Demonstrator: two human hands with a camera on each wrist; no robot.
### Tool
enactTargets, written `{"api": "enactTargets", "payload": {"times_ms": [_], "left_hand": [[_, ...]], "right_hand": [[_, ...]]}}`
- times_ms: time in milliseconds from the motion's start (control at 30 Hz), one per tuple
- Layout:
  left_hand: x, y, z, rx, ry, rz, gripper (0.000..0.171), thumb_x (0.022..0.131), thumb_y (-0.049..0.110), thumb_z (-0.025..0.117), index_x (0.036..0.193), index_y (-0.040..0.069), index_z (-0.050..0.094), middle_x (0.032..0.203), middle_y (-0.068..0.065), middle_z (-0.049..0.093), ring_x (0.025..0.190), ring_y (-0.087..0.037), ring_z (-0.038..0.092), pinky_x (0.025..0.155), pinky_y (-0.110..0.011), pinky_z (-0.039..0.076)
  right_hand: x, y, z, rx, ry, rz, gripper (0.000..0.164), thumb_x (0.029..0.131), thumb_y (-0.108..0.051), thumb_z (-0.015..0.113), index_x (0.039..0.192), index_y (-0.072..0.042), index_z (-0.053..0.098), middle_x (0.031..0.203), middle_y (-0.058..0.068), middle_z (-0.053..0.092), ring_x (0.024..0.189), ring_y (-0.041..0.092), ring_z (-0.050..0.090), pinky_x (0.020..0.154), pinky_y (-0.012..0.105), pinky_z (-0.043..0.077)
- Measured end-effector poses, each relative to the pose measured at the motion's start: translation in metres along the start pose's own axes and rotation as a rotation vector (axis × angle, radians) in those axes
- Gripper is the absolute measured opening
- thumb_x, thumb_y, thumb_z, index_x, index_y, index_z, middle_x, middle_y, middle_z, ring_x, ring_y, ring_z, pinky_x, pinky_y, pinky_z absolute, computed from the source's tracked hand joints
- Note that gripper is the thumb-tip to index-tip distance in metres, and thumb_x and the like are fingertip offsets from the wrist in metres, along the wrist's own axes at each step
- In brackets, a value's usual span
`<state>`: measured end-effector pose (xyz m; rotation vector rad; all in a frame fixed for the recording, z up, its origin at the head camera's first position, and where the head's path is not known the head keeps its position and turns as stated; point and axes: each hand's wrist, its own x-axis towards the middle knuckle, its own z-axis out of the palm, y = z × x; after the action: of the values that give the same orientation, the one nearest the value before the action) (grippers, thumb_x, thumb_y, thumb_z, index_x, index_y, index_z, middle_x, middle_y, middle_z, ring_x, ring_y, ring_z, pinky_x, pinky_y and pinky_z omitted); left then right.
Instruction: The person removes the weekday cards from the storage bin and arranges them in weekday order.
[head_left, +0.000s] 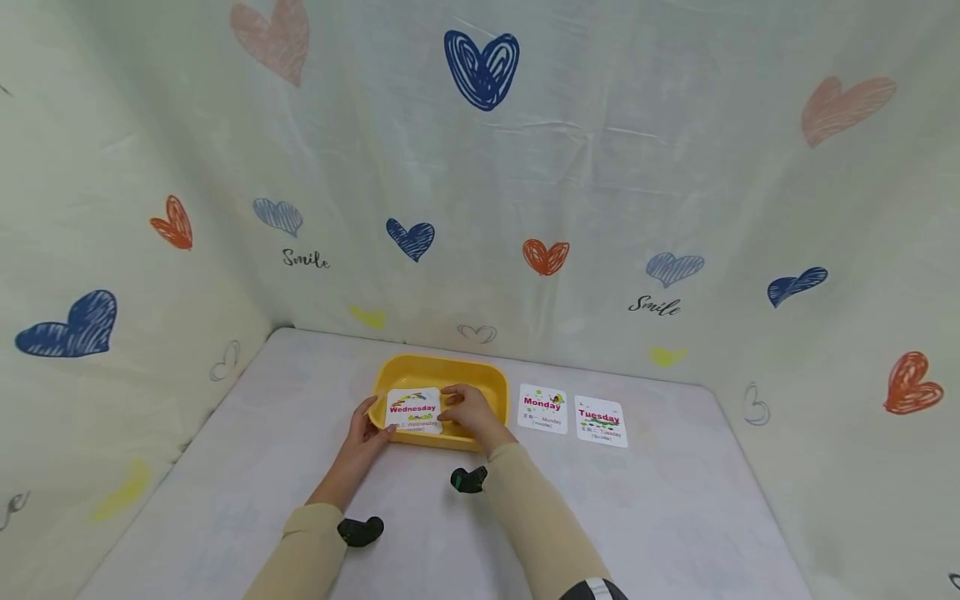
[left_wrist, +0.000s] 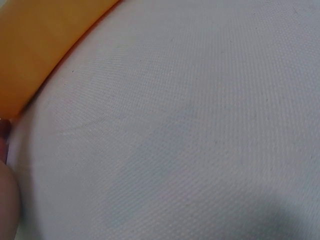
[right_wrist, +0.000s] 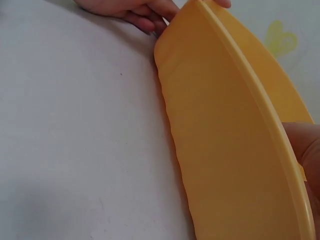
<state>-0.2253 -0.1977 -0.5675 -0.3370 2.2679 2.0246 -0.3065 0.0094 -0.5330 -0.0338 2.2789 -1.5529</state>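
Observation:
A yellow tray (head_left: 491, 387) stands on the white-covered table. Over its front left part lies a white card printed "Wednesday" (head_left: 414, 412), its lower edge close to the front rim. My left hand (head_left: 362, 442) grips the tray's front left corner, thumb at the front rim and fingers round the left side. Inside the tray, my right hand (head_left: 472, 414) pinches the card's right edge between thumb and fingers. In the right wrist view the tray's outer wall (right_wrist: 220, 125) hides most of the right hand. The left wrist view catches only a bit of the left hand (left_wrist: 7, 200).
To the right of the tray, the "Monday" card (head_left: 543, 408) and the "Tuesday" card (head_left: 601, 421) lie side by side on the table (head_left: 675, 500). A pale curtain (head_left: 600, 183) with printed hearts hangs behind and at both sides. Dark wrist devices (head_left: 362, 532) sit by both sleeves.

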Motion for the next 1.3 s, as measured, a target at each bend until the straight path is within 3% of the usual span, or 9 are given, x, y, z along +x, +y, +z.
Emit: {"api": "enactTargets", "payload": {"times_ms": [200, 400, 700, 933, 1067, 1300], "left_hand": [[-0.001, 0.000, -0.001, -0.015, 0.000, 0.007, 0.072, 0.097, 0.021, 0.061, 0.154, 0.026, 0.018, 0.154, -0.019, 0.028, 0.135, -0.033, 0.033, 0.115, -0.050, 0.020], [-0.002, -0.001, 0.002, -0.003, 0.004, -0.014, 0.073, 0.097, 0.022, 0.062, 0.154, 0.027, 0.018, 0.155, -0.018, 0.027, 0.136, -0.033, 0.032, 0.115, -0.051, 0.021], [0.000, -0.002, 0.003, -0.014, 0.006, 0.002, 0.072, 0.097, 0.022, 0.061, 0.154, 0.025, 0.018, 0.154, -0.019, 0.029, 0.140, -0.033, 0.029, 0.116, -0.051, 0.016], [0.000, -0.001, 0.003, -0.017, 0.012, -0.012, 0.072, 0.096, 0.023, 0.062, 0.153, 0.025, 0.019, 0.154, -0.018, 0.029, 0.140, -0.032, 0.029, 0.116, -0.050, 0.016], [0.000, -0.002, 0.003, -0.016, 0.013, -0.002, 0.073, 0.096, 0.024, 0.063, 0.153, 0.024, 0.018, 0.153, -0.019, 0.030, 0.138, -0.033, 0.030, 0.116, -0.051, 0.016], [0.001, -0.003, 0.003, -0.018, 0.018, -0.013, 0.072, 0.096, 0.020, 0.062, 0.153, 0.026, 0.019, 0.153, -0.017, 0.030, 0.138, -0.032, 0.030, 0.116, -0.051, 0.016]], "right_hand": [[0.005, 0.001, 0.001, -0.039, -0.050, 0.023, 0.049, 0.079, -0.008, 0.081, 0.124, -0.015, 0.064, 0.113, 0.002, 0.059, 0.099, 0.022, 0.052, 0.095, 0.036, 0.047], [0.006, 0.004, -0.001, -0.132, -0.127, -0.015, 0.057, 0.076, -0.013, 0.084, 0.128, -0.018, 0.061, 0.123, 0.006, 0.056, 0.108, 0.026, 0.049, 0.105, 0.044, 0.039], [0.011, 0.005, 0.003, -0.316, -0.131, -0.054, 0.079, 0.075, -0.016, 0.086, 0.144, -0.024, 0.048, 0.124, 0.006, 0.051, 0.109, 0.024, 0.048, 0.107, 0.044, 0.037], [0.013, 0.004, 0.007, -0.350, -0.107, -0.035, 0.082, 0.074, -0.013, 0.086, 0.145, -0.026, 0.047, 0.152, 0.014, 0.033, 0.130, 0.030, 0.037, 0.113, 0.050, 0.027], [0.014, 0.004, 0.006, -0.348, -0.107, -0.025, 0.081, 0.074, -0.012, 0.086, 0.145, -0.026, 0.048, 0.154, 0.015, 0.030, 0.131, 0.031, 0.037, 0.113, 0.050, 0.026], [0.014, 0.003, 0.004, -0.322, -0.134, -0.009, 0.079, 0.074, -0.009, 0.084, 0.144, -0.022, 0.049, 0.147, 0.012, 0.038, 0.120, 0.029, 0.041, 0.111, 0.049, 0.030]]}}
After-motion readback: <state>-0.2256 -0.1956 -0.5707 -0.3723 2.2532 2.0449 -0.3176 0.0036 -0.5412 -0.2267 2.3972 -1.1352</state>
